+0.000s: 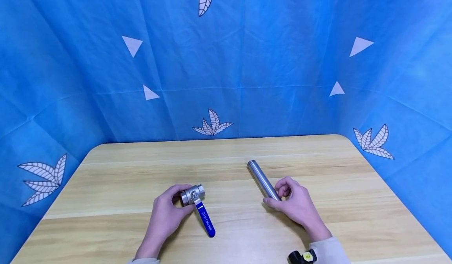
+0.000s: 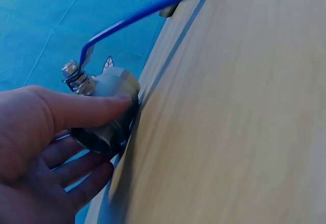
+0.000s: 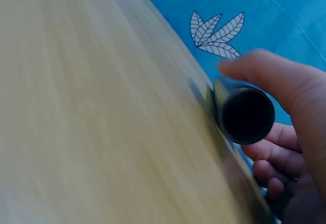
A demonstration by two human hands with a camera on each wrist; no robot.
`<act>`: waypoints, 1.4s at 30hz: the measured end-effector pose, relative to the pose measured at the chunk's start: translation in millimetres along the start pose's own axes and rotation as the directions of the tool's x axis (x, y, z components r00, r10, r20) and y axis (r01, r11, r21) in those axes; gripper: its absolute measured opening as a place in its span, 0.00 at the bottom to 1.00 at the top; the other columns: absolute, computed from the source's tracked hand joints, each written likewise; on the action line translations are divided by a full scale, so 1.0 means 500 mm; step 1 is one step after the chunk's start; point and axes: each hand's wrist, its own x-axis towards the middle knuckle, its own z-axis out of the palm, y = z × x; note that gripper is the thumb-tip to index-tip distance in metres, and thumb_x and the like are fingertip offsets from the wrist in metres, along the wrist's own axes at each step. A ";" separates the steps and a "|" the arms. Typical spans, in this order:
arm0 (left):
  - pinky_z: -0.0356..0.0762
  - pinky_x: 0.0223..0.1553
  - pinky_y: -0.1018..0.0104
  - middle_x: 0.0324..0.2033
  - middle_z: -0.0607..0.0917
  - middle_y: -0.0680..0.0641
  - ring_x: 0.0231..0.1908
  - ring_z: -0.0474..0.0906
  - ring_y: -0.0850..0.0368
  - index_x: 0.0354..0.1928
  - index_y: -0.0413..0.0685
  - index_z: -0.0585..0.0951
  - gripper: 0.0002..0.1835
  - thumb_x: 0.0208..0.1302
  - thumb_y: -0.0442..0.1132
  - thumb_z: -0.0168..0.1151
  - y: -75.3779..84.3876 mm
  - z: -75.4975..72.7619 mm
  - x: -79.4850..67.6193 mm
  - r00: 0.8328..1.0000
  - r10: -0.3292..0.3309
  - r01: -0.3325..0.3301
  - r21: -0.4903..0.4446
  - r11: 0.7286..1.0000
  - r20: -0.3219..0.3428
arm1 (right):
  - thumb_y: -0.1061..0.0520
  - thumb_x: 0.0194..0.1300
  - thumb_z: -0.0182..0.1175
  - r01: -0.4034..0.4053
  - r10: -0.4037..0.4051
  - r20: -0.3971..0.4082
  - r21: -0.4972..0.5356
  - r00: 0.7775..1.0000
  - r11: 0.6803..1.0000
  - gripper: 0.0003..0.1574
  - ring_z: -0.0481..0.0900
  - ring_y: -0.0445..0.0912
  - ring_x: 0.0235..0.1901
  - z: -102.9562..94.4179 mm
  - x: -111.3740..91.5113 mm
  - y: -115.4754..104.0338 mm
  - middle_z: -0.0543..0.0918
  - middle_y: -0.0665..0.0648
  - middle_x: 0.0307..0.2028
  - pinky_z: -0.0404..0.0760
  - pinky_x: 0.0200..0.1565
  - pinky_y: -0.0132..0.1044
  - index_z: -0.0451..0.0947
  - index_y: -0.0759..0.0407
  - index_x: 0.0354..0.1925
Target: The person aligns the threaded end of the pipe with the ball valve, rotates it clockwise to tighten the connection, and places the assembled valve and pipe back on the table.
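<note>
My left hand [image 1: 166,213] holds a steel ball valve [image 1: 192,195] at the left of the table's middle. Its thumb presses one side of the valve body [image 2: 114,84], and the other fingers lie round the far side. A long blue lever handle [image 1: 205,219] points toward the near right. To the right, my right hand [image 1: 298,205] has thumb and fingers on either side of the near end of a metal pipe [image 1: 261,177]. The pipe slants away to the far left. Its dark hollow end [image 3: 248,116] faces the right wrist camera.
Both things are over a light wooden table [image 1: 141,166] with rounded far corners. Blue cloth [image 1: 282,60] with white leaf and triangle prints surrounds it at the back and sides. A black device with a yellow label [image 1: 308,256] sits at the right sleeve.
</note>
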 end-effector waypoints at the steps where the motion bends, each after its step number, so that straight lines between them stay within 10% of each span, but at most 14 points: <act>1: 0.78 0.57 0.56 0.48 0.85 0.50 0.49 0.82 0.52 0.49 0.53 0.83 0.29 0.40 0.29 0.78 -0.002 -0.001 0.000 1.000 -0.011 0.011 -0.002 1.000 0.007 | 0.34 0.33 0.79 0.012 -0.012 0.009 -0.017 1.000 1.000 0.37 0.73 0.44 0.31 -0.002 -0.001 0.000 0.77 0.49 0.30 0.74 0.33 0.31 0.74 0.46 0.37; 24: 0.69 0.65 0.60 0.59 0.75 0.53 0.65 0.69 0.52 0.65 0.50 0.73 0.29 0.61 0.39 0.68 -0.028 -0.014 -0.002 0.988 -0.014 0.016 -0.012 1.000 0.156 | 0.49 0.43 0.78 0.086 -0.089 -0.041 -0.074 0.995 0.994 0.27 0.74 0.41 0.35 0.002 0.000 0.004 0.79 0.46 0.36 0.75 0.38 0.32 0.80 0.46 0.44; 42: 0.74 0.62 0.61 0.59 0.78 0.50 0.59 0.76 0.50 0.62 0.55 0.76 0.29 0.57 0.40 0.70 -0.032 -0.014 0.000 0.991 -0.034 0.042 -0.053 0.998 0.133 | 0.47 0.45 0.78 0.067 -0.079 -0.125 -0.094 0.989 0.993 0.25 0.77 0.40 0.31 -0.001 -0.001 0.003 0.81 0.47 0.33 0.78 0.34 0.29 0.83 0.49 0.42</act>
